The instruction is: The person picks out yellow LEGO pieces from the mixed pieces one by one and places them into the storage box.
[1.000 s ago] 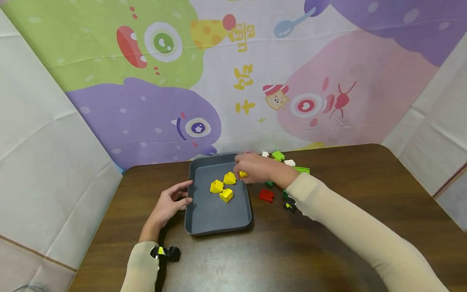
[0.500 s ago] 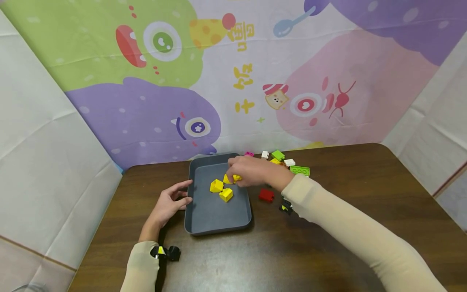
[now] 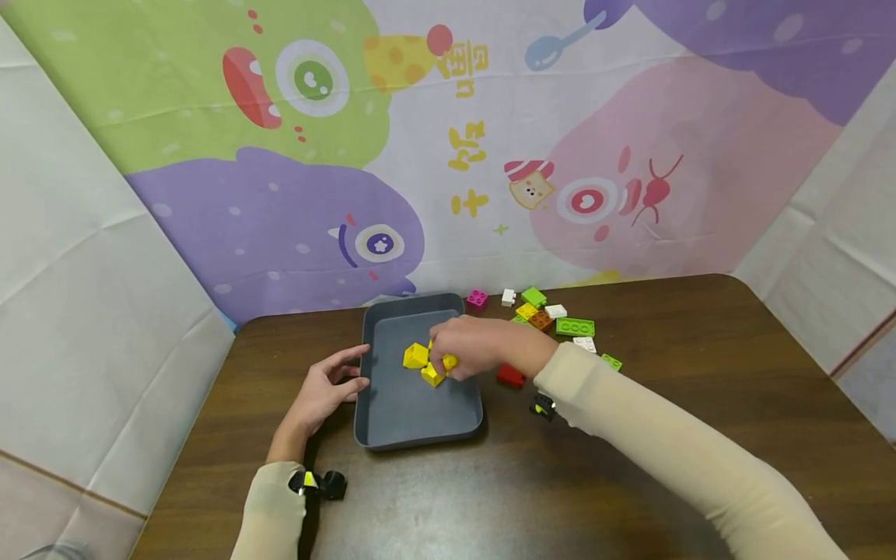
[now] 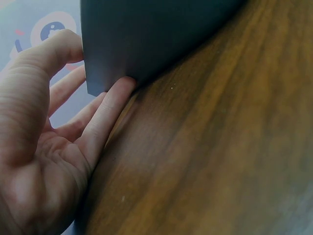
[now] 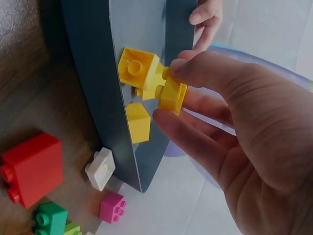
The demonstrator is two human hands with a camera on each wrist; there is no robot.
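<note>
My right hand (image 3: pixel 465 346) pinches a yellow toy brick (image 5: pixel 172 95) between thumb and fingers, low over the dark grey tray (image 3: pixel 420 420). Close to it in the tray are other yellow bricks, some with slanted sides: one brick (image 3: pixel 416 356) on the left, another (image 3: pixel 432 376) just below the fingertips, a third partly covered by the hand. In the right wrist view the held brick appears against or very near its neighbours; contact is unclear. At the tray's left wall, my left hand (image 3: pixel 325 393) rests its extended fingertips (image 4: pixel 122 90) on the outside.
Right of the tray lie a red brick (image 3: pixel 511 376), a magenta brick (image 3: pixel 477 299), a long lime brick (image 3: pixel 575 327), a brown brick (image 3: pixel 540 320) and several white, green and yellow ones. A printed cloth (image 3: pixel 462 249) hangs behind the wooden table (image 3: pixel 434 505).
With the yellow brick, my right hand has moved left and nearer to me, from the tray's right edge to the group of yellow bricks. The left hand stays where it was.
</note>
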